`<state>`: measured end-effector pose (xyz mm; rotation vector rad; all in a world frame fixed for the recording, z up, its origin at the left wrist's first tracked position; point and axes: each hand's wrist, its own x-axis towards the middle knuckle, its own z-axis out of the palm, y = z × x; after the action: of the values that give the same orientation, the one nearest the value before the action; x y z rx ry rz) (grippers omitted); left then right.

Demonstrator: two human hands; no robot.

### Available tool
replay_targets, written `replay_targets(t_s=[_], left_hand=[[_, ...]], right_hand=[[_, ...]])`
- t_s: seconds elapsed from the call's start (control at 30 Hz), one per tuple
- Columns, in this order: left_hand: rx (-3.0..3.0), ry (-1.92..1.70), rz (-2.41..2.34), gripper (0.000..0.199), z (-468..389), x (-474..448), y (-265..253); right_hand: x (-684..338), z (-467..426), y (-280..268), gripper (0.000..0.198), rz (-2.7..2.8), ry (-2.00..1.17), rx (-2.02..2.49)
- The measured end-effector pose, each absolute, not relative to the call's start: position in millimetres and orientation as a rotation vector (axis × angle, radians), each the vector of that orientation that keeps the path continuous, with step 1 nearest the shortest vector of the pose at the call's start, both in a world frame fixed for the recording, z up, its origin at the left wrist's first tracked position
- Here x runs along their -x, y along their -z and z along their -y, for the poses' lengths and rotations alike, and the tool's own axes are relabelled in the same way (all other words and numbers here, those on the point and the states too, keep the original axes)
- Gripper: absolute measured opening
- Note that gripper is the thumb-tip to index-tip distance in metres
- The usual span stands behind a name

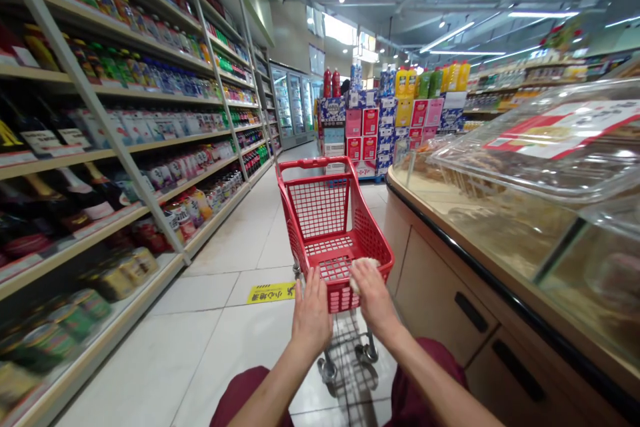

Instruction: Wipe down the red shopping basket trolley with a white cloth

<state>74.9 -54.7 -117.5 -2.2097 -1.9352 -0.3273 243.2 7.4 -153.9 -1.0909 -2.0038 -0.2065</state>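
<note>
A red plastic shopping cart (pixel 320 207) stands ahead of my knees, its lattice basket holding nothing I can see. My left hand (pixel 311 320) lies against the near left corner of the basket, fingers stretched out over the rim and thumb hidden. A whitish cloth (pixel 356 278) is bunched under my right hand (pixel 373 300), whose fingers press it onto the near right part of the rim. Part of the cloth shows beyond the fingertips; the rest is covered. Below the basket, metal casters (pixel 327 370) rest on the floor.
Shelves of drinks (pixel 165 100) line the left. A wooden counter (pixel 445 280) with clear food packs (pixel 550 140) runs close along the right. Stacked cartons and bottles (pixel 370 130) stand ahead, with glass-door coolers (pixel 295 100) behind. A yellow floor sticker (pixel 271 293) lies left of the cart.
</note>
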Motion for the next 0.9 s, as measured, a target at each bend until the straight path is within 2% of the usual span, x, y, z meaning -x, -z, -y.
replay_targets(t_s=[0.1,0.27,0.47,0.67,0.83,0.9], left_hand=[[2.226,0.333,1.945,0.054,50.6,-73.2,113.4],[2.243,0.292,1.85,0.059,51.8,-70.3,113.8],[2.23,0.235,1.826,0.062,53.1,-73.3,116.2],[2.231,0.25,1.831,0.062,53.0,-74.5,118.5],[2.235,0.264,1.843,0.061,54.5,-76.0,117.4],[2.24,0.27,1.841,0.063,55.0,-75.0,117.4]], right_hand=[[-238.6,-5.9,154.9,0.049,2.105,0.221,0.994],[-264.7,-19.3,151.2,0.049,1.862,0.23,1.303],[-242.1,-7.1,159.1,0.051,2.061,0.217,0.956],[-271.0,-21.1,158.3,0.05,1.831,0.223,1.293],[-254.3,-12.0,160.6,0.049,2.064,0.25,1.002],[-259.2,-15.0,158.3,0.05,2.049,0.256,1.06]])
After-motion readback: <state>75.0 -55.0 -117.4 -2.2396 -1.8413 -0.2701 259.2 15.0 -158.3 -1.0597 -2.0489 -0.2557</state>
